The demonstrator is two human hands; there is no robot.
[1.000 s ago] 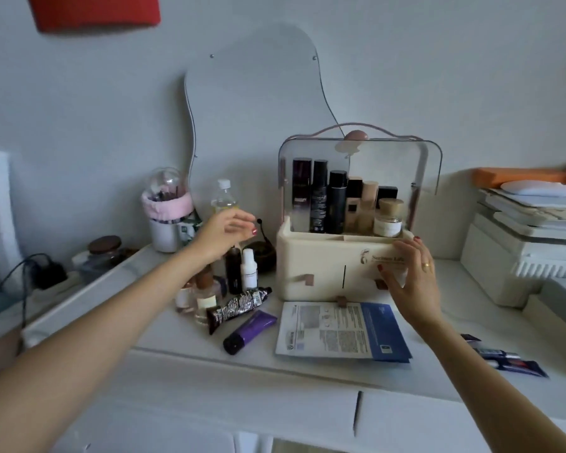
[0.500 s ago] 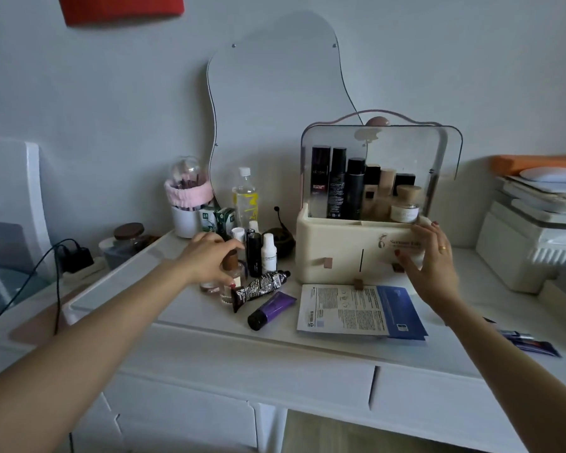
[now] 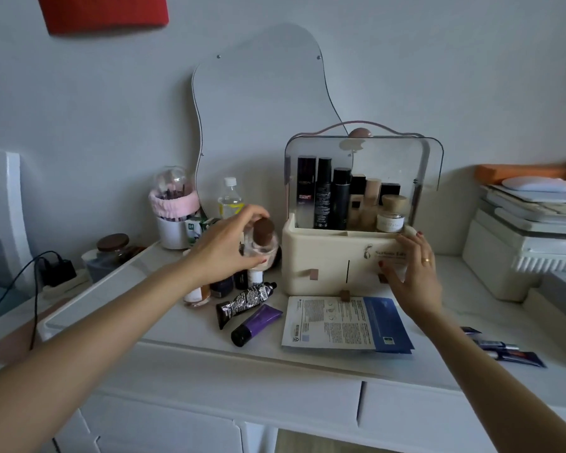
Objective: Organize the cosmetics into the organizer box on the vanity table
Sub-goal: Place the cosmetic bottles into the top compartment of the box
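- glass bottle with a brown stopper (image 3: 261,241) — held upright in the left hand (image 3: 224,253), raised above the loose group of cosmetics on the vanity table (image 3: 307,361); its long axis is vertical, stopper uppermost.
- left fingers (image 3: 254,212) are curled over and around the stopper and shoulder of the bottle, with the thumb seen low on its near side, so the bottle is gripped from above and from the side.
- organizer box (image 3: 324,259) is found just to the right of the bottle, close beside it but apart; its clear lid (image 3: 389,158) is raised, and the upper tray is open toward the viewer.
- the coming move is judged to turn on this one relation — the bottle lies left of the box and roughly level with the cream rim, so it would have to be lifted over that rim and carried rightward.
- the back of the tray is already filled by tall dark tubes (image 3: 324,194) and a small jar with a wooden lid (image 3: 392,214); free space appears to be at the front left, though its floor is hidden by the wall.
- right hand (image 3: 412,273) is laid against the front right of the box, fingers spread and nearly straight, pressing rather than gripping; the box is judged to be steadied by it.
- the left hand is the one carrying, and it is the nearer to the open left part of the tray.
- left on the table: a black patterned tube (image 3: 245,300), a purple tube (image 3: 257,325) and a sheet mask packet (image 3: 343,322), all in front of the box.
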